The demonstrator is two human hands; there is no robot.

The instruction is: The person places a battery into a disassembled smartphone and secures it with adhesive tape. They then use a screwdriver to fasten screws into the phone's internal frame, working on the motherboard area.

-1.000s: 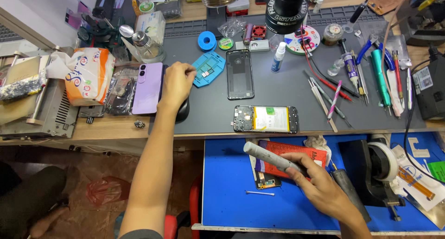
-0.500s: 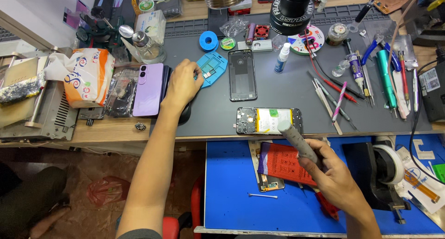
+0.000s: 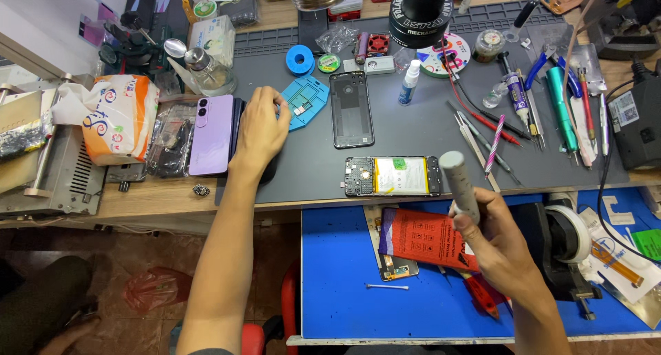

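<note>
Bright, even overhead light; sharp, edges slightly bowed

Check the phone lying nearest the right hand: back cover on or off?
Off. The phone lies with battery and circuit board exposed; a separate black back cover lies beyond it.

Bare mat lies open between opened phone and back cover; tools crowd the right.

Matt grey mat (glossy purple phone)
</note>
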